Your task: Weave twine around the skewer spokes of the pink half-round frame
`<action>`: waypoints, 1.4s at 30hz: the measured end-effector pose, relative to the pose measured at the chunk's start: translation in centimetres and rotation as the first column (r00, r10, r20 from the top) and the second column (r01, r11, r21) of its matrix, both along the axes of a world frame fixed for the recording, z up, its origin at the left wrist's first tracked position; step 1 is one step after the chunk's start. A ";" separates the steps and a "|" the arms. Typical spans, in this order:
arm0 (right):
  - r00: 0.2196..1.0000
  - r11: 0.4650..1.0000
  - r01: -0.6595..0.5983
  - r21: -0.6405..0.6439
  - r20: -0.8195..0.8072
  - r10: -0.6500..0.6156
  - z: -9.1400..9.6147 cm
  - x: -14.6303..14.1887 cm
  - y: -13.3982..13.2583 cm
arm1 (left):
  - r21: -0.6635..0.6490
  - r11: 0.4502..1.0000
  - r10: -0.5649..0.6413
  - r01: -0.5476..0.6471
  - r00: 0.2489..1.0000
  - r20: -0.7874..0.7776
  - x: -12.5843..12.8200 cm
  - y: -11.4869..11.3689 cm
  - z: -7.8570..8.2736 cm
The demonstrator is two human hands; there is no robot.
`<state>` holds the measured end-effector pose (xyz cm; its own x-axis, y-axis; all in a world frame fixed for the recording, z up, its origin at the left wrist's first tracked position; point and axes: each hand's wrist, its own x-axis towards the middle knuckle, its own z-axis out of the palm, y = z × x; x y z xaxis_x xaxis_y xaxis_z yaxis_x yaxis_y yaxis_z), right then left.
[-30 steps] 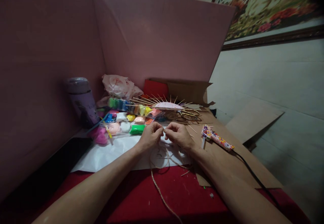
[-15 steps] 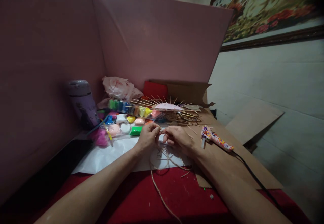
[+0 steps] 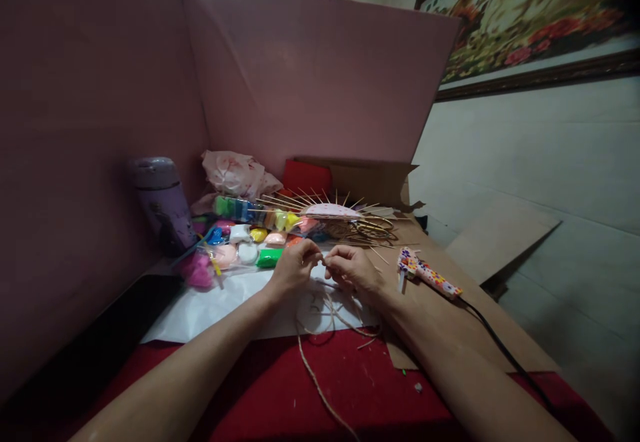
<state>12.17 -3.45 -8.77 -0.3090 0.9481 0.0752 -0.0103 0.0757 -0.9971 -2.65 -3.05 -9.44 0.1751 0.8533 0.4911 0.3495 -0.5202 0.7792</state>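
At six o'clock, my twine (image 3: 315, 379) lies loose, mostly unworked, I judge; towards twelve, my left hand (image 3: 297, 267) and right hand (image 3: 356, 273) pinch what looks like its strand, that bit unfinished.

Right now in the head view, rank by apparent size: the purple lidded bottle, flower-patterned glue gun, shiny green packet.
1. Purple lidded bottle
2. Flower-patterned glue gun
3. Shiny green packet
Apparent size only; distances differ.
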 end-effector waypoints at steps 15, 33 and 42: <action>0.976 0.969 0.065 0.239 0.185 -0.111 -0.4 0.4 0.3 | 0.040 0.999 -0.004 0.013 0.976 -0.219 -0.5 0.2 -0.4; 0.971 0.976 0.095 0.195 0.198 -0.134 -1.2 0.0 0.3 | -0.362 0.929 0.062 0.074 0.934 0.351 0.8 -0.7 -0.5; 0.954 0.928 -0.013 0.373 0.282 -0.100 -1.3 -0.2 0.1 | -0.382 0.919 0.023 0.100 0.952 0.304 0.5 -0.7 -0.4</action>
